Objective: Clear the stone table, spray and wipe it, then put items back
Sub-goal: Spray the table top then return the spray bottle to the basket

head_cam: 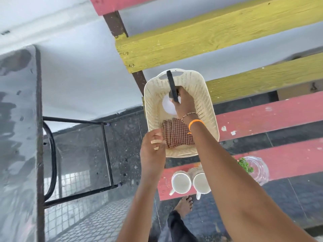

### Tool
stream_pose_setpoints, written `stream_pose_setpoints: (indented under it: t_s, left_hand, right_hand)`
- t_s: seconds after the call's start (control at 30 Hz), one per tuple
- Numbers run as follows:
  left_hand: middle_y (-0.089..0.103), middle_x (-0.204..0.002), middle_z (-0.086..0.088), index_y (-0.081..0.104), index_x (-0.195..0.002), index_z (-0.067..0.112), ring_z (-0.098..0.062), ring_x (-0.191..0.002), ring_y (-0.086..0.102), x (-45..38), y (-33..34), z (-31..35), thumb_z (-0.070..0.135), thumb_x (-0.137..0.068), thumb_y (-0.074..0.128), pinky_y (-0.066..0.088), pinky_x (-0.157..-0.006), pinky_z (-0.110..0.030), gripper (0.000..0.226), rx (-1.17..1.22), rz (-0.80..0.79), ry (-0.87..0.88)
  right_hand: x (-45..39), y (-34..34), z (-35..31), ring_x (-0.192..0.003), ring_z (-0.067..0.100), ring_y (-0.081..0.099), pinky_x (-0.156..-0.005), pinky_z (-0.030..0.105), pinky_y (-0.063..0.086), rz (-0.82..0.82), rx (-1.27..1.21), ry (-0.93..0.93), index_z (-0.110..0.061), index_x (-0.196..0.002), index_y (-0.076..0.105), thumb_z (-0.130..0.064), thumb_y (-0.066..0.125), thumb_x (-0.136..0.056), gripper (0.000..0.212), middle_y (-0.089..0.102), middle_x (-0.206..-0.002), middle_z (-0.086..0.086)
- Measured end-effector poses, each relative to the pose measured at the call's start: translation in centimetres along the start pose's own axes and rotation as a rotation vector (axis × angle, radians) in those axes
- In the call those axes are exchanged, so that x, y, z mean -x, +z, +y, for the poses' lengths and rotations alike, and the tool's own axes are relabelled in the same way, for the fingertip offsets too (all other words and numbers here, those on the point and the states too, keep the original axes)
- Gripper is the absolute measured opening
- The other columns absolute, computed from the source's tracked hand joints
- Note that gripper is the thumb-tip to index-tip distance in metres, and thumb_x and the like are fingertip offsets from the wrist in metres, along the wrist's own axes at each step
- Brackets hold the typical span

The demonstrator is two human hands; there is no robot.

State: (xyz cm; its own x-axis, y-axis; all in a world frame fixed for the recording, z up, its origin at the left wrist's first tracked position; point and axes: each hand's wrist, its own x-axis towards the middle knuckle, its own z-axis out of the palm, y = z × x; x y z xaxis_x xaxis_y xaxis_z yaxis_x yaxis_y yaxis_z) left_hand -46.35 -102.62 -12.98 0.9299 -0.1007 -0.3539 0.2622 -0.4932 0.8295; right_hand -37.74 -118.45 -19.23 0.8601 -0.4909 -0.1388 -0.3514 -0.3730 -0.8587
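I can read no words, numbers, labels or brand marks anywhere here. The basket [195, 88], the two cups [180, 182], the cloth [176, 135], the dark object in my right hand [185, 102] and the painted bench slats [262, 117] all show plain surfaces with no lettering.

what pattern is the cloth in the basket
Red-brown and white check, seen in the head view: cloth in the cream basket.

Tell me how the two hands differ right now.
The right hand reaches deep into the cream basket and grips a black tool handle; the left hand holds nothing, resting at the basket's near rim beside the checked cloth. Only the right wrist wears bracelets. Both are bare.
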Motion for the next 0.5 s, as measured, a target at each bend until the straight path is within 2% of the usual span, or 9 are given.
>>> stream_pose_setpoints:
  t_s: [0.07,0.17,0.27,0.37,0.5]
  left_hand:
    - [0.058,-0.095,0.012,0.053,-0.110,0.031,0.005,-0.078,0.055,0.3,-1.1,0.0,0.005,-0.087,0.055,0.044,-0.069,-0.016,0.034,0.053,0.004,-0.028]
    - [0.059,-0.096,0.012,0.053,-0.101,0.039,-0.002,-0.084,0.056,0.9,-3.3,0.4,0.009,-0.088,0.056,0.047,-0.066,-0.011,0.033,0.121,0.036,-0.041]
    - [0.059,-0.097,0.014,0.053,-0.107,0.037,-0.003,-0.086,0.056,1.8,-5.8,1.0,0.013,-0.089,0.056,0.045,-0.067,-0.016,0.030,0.181,0.071,-0.054]
    - [0.060,-0.100,0.013,0.056,-0.110,0.035,-0.004,-0.089,0.057,3.3,-9.2,1.5,0.015,-0.090,0.056,0.044,-0.071,-0.018,0.029,0.264,0.102,-0.045]
    - [0.061,-0.096,0.010,0.059,-0.101,0.039,-0.009,-0.090,0.058,5.8,-14.4,2.0,0.013,-0.090,0.056,0.046,-0.081,-0.023,0.028,0.368,0.129,-0.013]
  right_hand:
    - [0.7,0.1,-0.3,-0.102,0.027,0.060,-0.084,0.026,0.042,0.047,-0.006,0.005,-0.004,-0.107,0.058,0.007,0.053,-0.082,0.027,0.066,-0.107,0.011]
    - [3.1,-0.3,-1.9,-0.096,0.027,0.060,-0.076,0.019,0.038,0.145,-0.059,-0.042,-0.001,-0.103,0.058,0.006,0.051,-0.084,0.022,0.066,-0.100,0.013]
    - [5.9,-1.1,-4.5,-0.095,0.028,0.057,-0.080,0.023,0.040,0.211,-0.120,-0.161,0.001,-0.104,0.057,-0.001,0.052,-0.087,0.018,0.063,-0.100,0.015]
    - [9.0,-1.6,-8.6,-0.094,0.027,0.054,-0.084,0.028,0.042,0.190,-0.184,-0.241,0.001,-0.108,0.054,-0.005,0.053,-0.088,0.021,0.058,-0.102,0.015]
    - [14.2,-1.1,-15.0,-0.083,0.009,0.044,-0.074,0.004,0.032,0.131,-0.153,-0.391,-0.006,-0.100,0.051,-0.013,0.046,-0.089,0.015,0.050,-0.091,0.002]
